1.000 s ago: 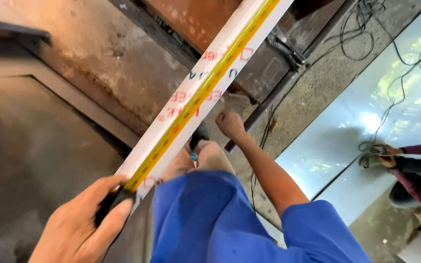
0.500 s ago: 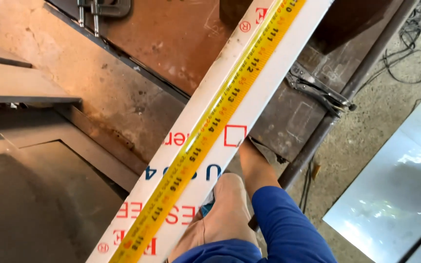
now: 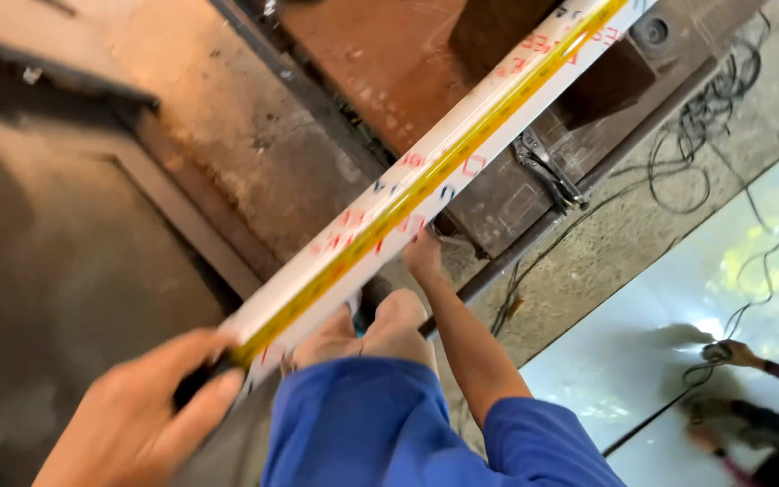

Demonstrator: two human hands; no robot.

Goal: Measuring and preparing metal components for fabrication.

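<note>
While the left hand (image 3: 132, 415) is gripping the tape measure's dark case at the near end of the white profile (image 3: 462, 153), the right hand (image 3: 424, 257) is pressing, fingers curled, against the profile's edge. The yellow tape (image 3: 426, 176) is lying along the profile across the rusty steel workbench (image 3: 254, 171), so measuring appears under way; reading a mark calls for keeping the tape taut.

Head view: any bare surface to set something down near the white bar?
Bare steel plate left of the white bar; rusty bench above it looks bare too. Crowded right: clamp, cables, right hand. Left hand grips the tape end.
</note>
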